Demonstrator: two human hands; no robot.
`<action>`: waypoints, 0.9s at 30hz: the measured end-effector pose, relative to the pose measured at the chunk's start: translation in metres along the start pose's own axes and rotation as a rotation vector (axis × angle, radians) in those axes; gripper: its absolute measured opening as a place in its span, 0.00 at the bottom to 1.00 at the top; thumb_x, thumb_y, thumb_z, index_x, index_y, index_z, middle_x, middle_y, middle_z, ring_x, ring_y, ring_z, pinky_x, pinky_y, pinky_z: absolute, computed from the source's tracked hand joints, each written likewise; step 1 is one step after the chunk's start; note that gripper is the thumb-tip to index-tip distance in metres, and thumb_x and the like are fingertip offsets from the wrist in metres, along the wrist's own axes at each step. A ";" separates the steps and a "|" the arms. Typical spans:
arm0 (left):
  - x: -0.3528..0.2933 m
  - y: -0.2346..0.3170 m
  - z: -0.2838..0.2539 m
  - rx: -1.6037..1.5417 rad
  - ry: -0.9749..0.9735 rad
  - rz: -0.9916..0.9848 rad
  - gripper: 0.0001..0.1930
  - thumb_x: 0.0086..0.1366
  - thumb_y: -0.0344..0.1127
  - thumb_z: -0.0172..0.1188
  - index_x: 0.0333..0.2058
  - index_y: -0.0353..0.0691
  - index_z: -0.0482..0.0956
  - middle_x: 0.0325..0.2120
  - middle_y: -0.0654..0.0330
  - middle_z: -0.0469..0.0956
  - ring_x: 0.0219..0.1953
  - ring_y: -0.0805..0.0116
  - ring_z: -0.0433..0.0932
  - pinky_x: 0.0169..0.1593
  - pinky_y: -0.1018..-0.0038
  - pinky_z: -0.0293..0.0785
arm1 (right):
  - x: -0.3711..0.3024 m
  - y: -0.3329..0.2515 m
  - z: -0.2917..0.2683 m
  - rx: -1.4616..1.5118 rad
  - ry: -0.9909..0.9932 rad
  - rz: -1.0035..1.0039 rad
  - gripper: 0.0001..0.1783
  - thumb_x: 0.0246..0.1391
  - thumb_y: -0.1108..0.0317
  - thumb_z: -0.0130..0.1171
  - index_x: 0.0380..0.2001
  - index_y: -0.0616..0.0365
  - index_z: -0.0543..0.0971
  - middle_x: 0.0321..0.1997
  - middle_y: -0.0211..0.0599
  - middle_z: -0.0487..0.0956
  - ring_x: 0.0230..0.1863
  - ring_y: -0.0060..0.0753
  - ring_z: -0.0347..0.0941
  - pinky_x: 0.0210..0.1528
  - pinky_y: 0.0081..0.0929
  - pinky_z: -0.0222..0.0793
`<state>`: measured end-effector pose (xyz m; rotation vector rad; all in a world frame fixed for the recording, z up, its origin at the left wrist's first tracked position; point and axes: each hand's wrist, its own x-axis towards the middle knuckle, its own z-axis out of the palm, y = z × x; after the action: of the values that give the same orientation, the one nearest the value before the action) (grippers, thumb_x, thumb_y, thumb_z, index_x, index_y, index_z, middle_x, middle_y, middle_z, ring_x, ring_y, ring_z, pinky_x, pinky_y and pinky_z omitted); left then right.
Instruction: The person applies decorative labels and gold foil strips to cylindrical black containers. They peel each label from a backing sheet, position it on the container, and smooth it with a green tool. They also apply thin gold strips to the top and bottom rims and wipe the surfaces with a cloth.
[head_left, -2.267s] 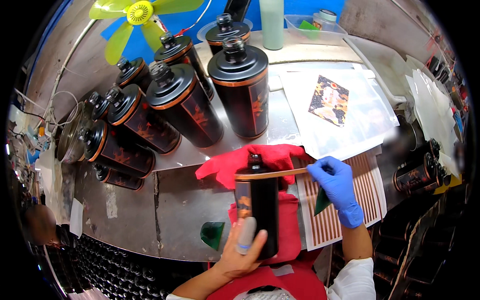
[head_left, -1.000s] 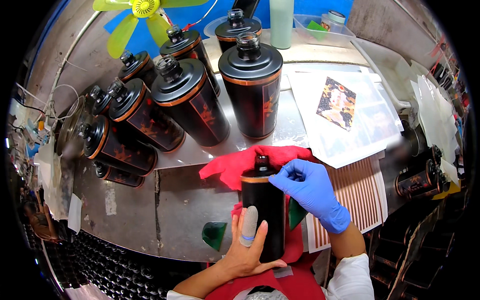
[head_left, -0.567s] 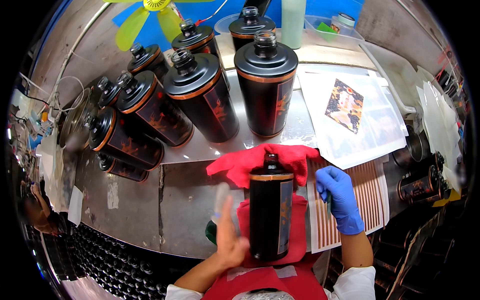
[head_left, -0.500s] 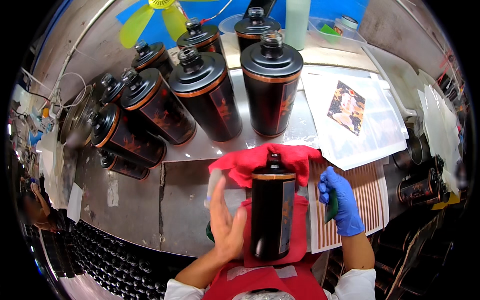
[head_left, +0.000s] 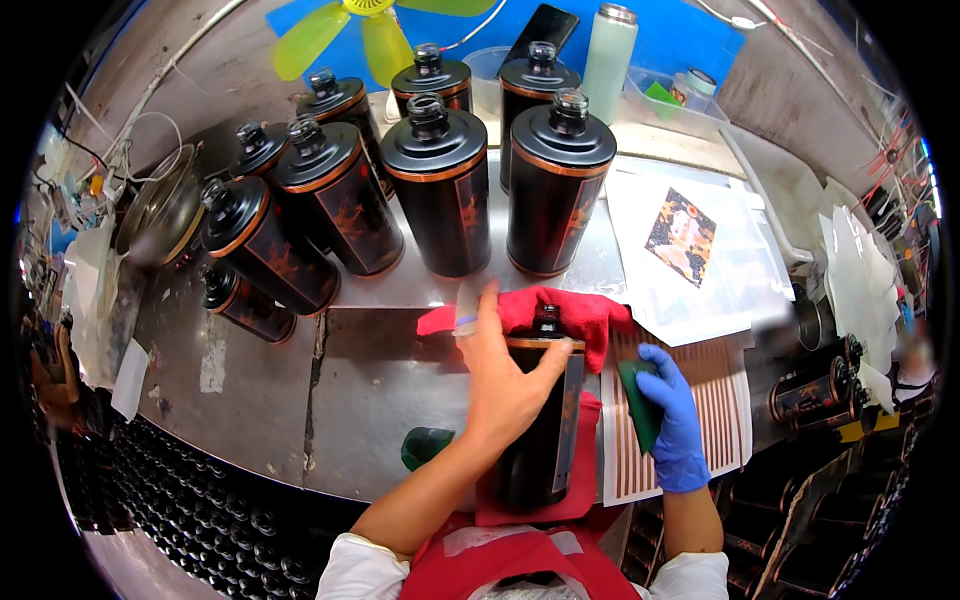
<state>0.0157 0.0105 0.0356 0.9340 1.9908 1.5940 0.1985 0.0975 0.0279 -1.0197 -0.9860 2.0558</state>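
Observation:
A black bottle (head_left: 538, 440) with a copper band and patterned label lies in front of me on a red cloth (head_left: 588, 440), its neck pointing away. My left hand (head_left: 505, 385) is bare, with a pale cover on one finger. It reaches across the bottle with fingers apart, the thumb at the bottle's shoulder; whether it presses there I cannot tell. In my blue-gloved right hand (head_left: 676, 415) is a flat green scraper (head_left: 637, 405), held just right of the bottle above a sheet of brown strips (head_left: 725, 430).
Several black bottles (head_left: 435, 200) stand beyond the cloth. White sheets (head_left: 735, 270) with a patterned diamond piece (head_left: 682, 237) lie at right. A dark green piece (head_left: 424, 447) rests left of my forearm. A yellow-green fan (head_left: 385, 45) and pale flask (head_left: 610, 50) are at the back.
My left hand has moved right and forward, from beside the bottle to across it. My right hand has turned, so more of the green scraper shows. The view has shifted slightly.

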 end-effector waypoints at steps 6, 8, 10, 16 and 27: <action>-0.050 0.019 -0.016 0.510 -0.212 0.292 0.68 0.37 0.54 0.74 0.62 0.26 0.31 0.62 0.32 0.38 0.65 0.37 0.39 0.64 0.49 0.31 | 0.011 -0.016 0.074 -0.781 0.023 -0.675 0.18 0.52 0.70 0.54 0.48 0.59 0.69 0.41 0.42 0.76 0.40 0.33 0.75 0.44 0.28 0.70; -0.080 0.019 -0.018 0.634 -0.387 0.329 0.67 0.36 0.55 0.73 0.62 0.25 0.35 0.61 0.29 0.39 0.64 0.31 0.38 0.61 0.42 0.31 | 0.005 -0.011 0.098 -1.044 -0.025 -0.681 0.19 0.51 0.70 0.55 0.47 0.57 0.69 0.39 0.49 0.76 0.41 0.50 0.75 0.42 0.33 0.70; -0.093 0.010 -0.018 0.603 -0.408 0.423 0.64 0.37 0.52 0.74 0.62 0.26 0.40 0.59 0.27 0.43 0.62 0.28 0.41 0.59 0.38 0.36 | 0.008 -0.007 0.100 -1.090 -0.016 -0.786 0.18 0.51 0.70 0.55 0.46 0.57 0.69 0.39 0.49 0.76 0.39 0.50 0.75 0.41 0.35 0.70; -0.094 -0.026 -0.033 0.310 -0.465 0.453 0.62 0.40 0.47 0.74 0.63 0.30 0.38 0.59 0.25 0.43 0.62 0.26 0.41 0.62 0.47 0.44 | 0.016 0.011 0.053 -0.593 0.051 -0.475 0.15 0.53 0.72 0.54 0.45 0.59 0.70 0.39 0.35 0.74 0.39 0.23 0.71 0.42 0.21 0.68; -0.099 -0.023 -0.051 0.468 -0.435 0.546 0.57 0.47 0.55 0.68 0.63 0.32 0.41 0.60 0.33 0.48 0.62 0.34 0.48 0.62 0.51 0.48 | 0.021 0.019 0.039 -0.579 0.103 -0.581 0.16 0.54 0.72 0.54 0.46 0.59 0.69 0.43 0.40 0.74 0.43 0.29 0.72 0.45 0.25 0.68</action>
<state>0.0428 -0.0991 0.0177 1.9512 1.9062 1.0136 0.1516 0.0908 0.0202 -0.9449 -1.6441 1.2560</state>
